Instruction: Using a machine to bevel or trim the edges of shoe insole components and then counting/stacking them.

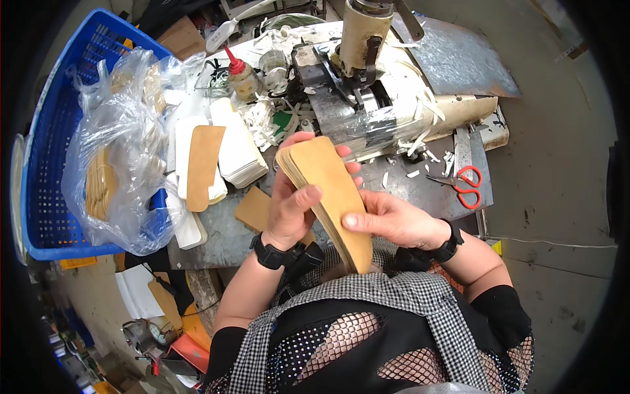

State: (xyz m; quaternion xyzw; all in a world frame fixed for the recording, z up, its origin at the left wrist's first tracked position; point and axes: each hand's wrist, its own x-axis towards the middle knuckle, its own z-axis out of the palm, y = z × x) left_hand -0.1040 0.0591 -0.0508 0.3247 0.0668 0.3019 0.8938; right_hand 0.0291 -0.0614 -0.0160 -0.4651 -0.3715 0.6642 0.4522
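Observation:
A stack of thin tan strips (328,187) with rounded ends is held up and tilted in front of my chest, above the table's near edge. My left hand (289,210) grips it from the left, thumb on the near side and fingertips showing past its far edge. From the right, my right hand (400,222) closes on its lower part, with the thumb pressed on the top face. Beneath my left hand, more tan pieces (253,209) lie on the grey table (394,187). To the left, one tan strip (205,164) rests across white strips, beside a stack of white strips (239,148).
A blue plastic basket (46,177) at the left holds a clear bag (125,157) with tan pieces. A machine (367,36) stands at the back, surrounded by white scraps. Red-handled scissors (467,187) lie at the right edge. A red-capped bottle (243,82) stands behind the white strips.

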